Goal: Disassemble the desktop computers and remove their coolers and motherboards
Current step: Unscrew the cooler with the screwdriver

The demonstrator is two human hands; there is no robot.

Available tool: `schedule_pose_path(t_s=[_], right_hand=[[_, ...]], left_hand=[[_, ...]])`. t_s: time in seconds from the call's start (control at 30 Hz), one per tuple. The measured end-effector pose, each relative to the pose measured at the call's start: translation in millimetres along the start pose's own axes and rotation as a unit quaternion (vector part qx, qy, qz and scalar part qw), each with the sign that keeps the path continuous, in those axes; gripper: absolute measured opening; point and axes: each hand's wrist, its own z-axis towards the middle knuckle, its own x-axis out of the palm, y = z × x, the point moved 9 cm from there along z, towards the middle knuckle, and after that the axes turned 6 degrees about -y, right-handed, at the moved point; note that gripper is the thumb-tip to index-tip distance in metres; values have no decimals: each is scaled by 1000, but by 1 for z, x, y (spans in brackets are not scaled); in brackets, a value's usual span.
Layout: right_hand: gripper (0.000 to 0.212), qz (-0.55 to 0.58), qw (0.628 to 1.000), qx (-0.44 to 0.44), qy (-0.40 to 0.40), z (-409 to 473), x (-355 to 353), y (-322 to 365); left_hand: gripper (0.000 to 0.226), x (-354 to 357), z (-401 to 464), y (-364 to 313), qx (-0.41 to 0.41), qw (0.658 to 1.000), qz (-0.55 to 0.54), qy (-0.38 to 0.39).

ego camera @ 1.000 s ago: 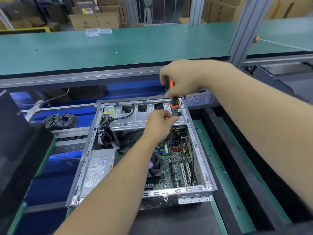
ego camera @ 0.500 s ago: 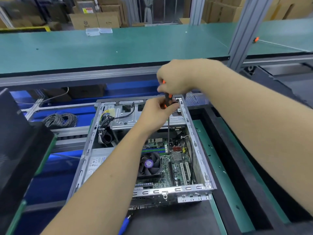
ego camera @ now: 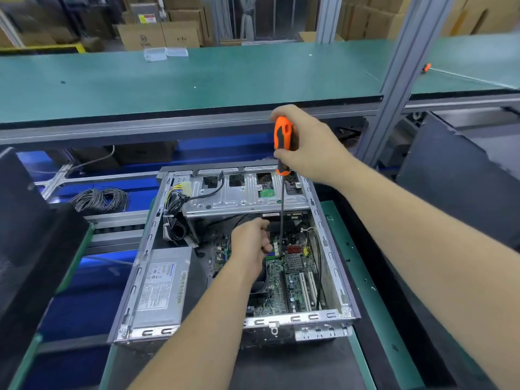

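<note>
An open desktop case [ego camera: 326, 240] lies on its side in front of me. Inside it the green motherboard [ego camera: 292, 277] shows, with the black cooler fan [ego camera: 259, 288] mostly hidden under my left arm. My right hand [ego camera: 306, 144] grips the orange-and-black handle of a long screwdriver [ego camera: 282, 142], held upright above the drive cage [ego camera: 242, 192]; its thin shaft runs down to the board. My left hand [ego camera: 250, 243] is inside the case over the cooler, fingers curled close beside the shaft's lower end. Whether it holds anything is hidden.
A grey power supply [ego camera: 163, 288] fills the case's left side, with a cable bundle [ego camera: 174, 215] above it. A coil of black wire [ego camera: 98, 198] lies to the left. A green workbench [ego camera: 168, 80] runs behind, an aluminium post [ego camera: 394, 80] stands at right, and dark panels flank the case.
My right hand lifted the screwdriver so its handle is clear above the drive cage. My left hand dropped from the handle down into the case, over the cooler.
</note>
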Motion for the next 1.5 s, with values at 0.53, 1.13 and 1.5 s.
schedule_pose_path(t_s=[0.53, 1.13, 1.5], right_hand=[[67, 36, 996, -6, -84, 4, -29, 3], [52, 111, 977, -1, -181, 21, -109, 30], [50, -17, 980, -43, -192, 23, -112, 32]], left_hand=[[21, -29, 10, 46, -88, 995, -4, -57], [53, 2, -6, 51, -196, 974, -59, 99], [45, -18, 3, 47, -171, 977, -127, -12]])
